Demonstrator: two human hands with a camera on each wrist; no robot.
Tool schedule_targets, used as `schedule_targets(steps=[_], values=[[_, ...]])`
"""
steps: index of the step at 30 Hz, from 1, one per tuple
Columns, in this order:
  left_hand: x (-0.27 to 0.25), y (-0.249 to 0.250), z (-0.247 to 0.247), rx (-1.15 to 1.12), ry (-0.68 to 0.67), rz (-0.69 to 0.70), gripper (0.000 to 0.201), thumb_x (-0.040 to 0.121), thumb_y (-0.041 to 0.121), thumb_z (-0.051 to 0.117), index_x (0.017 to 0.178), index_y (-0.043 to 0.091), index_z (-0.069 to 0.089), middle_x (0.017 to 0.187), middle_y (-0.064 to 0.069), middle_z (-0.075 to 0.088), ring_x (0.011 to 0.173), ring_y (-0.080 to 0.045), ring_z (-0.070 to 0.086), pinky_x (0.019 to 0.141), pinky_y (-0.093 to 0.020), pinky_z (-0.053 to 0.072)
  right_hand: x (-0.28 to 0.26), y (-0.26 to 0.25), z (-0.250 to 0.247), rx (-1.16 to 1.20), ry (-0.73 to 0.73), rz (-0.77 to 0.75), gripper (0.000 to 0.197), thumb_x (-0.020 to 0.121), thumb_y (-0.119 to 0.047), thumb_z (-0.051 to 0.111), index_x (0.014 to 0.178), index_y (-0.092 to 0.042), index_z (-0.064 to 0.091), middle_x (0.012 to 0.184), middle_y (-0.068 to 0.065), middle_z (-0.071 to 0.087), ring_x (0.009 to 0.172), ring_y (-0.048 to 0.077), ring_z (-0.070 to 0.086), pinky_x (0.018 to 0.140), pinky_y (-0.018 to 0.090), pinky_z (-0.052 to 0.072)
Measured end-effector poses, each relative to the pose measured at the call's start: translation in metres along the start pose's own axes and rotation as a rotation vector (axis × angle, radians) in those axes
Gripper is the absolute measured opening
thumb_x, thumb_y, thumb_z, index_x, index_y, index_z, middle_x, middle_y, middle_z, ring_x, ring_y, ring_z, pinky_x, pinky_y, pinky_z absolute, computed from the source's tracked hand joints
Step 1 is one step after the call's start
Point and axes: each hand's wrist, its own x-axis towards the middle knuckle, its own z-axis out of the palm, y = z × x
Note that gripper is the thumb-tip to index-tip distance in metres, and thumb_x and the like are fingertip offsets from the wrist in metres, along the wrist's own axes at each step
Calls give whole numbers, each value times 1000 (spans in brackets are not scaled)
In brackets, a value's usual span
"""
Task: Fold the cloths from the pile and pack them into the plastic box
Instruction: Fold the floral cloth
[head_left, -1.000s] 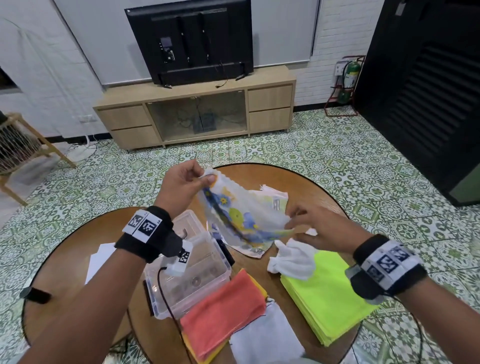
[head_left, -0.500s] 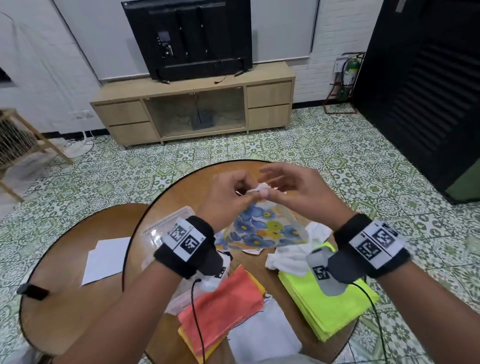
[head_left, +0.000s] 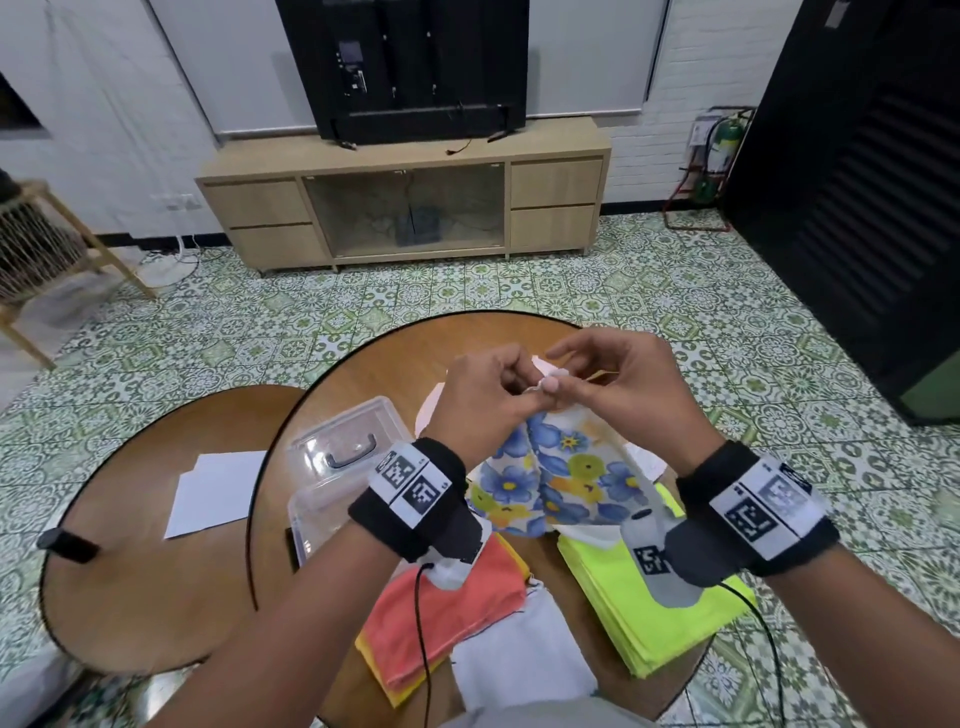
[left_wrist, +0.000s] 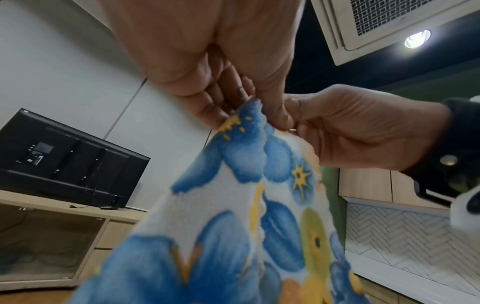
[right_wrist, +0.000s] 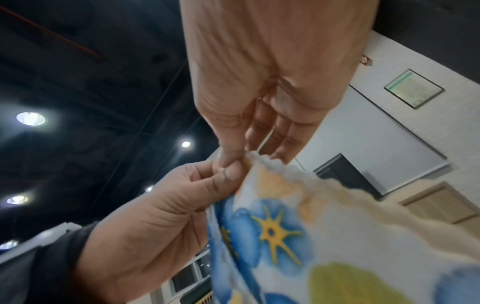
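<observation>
From the head camera my wrists cover the near edge of the floral cloth (head_left: 550, 483), and my left forearm hides part of the plastic box (head_left: 337, 467). I cannot make out anything inside the box through its clear lid; only a dark handle shows on top.

My left hand (head_left: 483, 405) pinches the top corner of the floral cloth between thumb and fingers. My right hand (head_left: 618, 384) pinches the same corner just beside it, thumb against forefinger, its other fingers loosely spread. The two hands touch, raised above the round table (head_left: 395, 358), and the cloth hangs down from them, doubled over. The wrist views show the grip close up: left hand (left_wrist: 221, 67), right hand (right_wrist: 262, 86), cloth blurred below.

On the table near me lie a coral cloth (head_left: 452, 608) on a yellow one, a white cloth (head_left: 519, 665) and a stack of neon yellow cloths (head_left: 649, 608). A white paper sheet (head_left: 213, 493) lies on the lower side table (head_left: 140, 597).
</observation>
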Motion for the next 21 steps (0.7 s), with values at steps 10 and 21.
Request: schedule_targets(steps=[10,21], values=[[-24,-29,2,359,179,370,27,70,-14,64,91,3,64,92,-6,66,80,-7,55,77,-7,40,8,-14,-25,-448,20,-433,6,86,-11,72,88,-12,67,82,-8,56,74,-4,53,66,9,39],[-24,-49,6,209,49,216,19,79,25,77,76,8,71,72,12,62,70,2,58,66,-15,41,5,-29,-55,-510,-35,-485,8,81,-8,77,89,-9,76,86,0,67,75,9,64,68,15,51]])
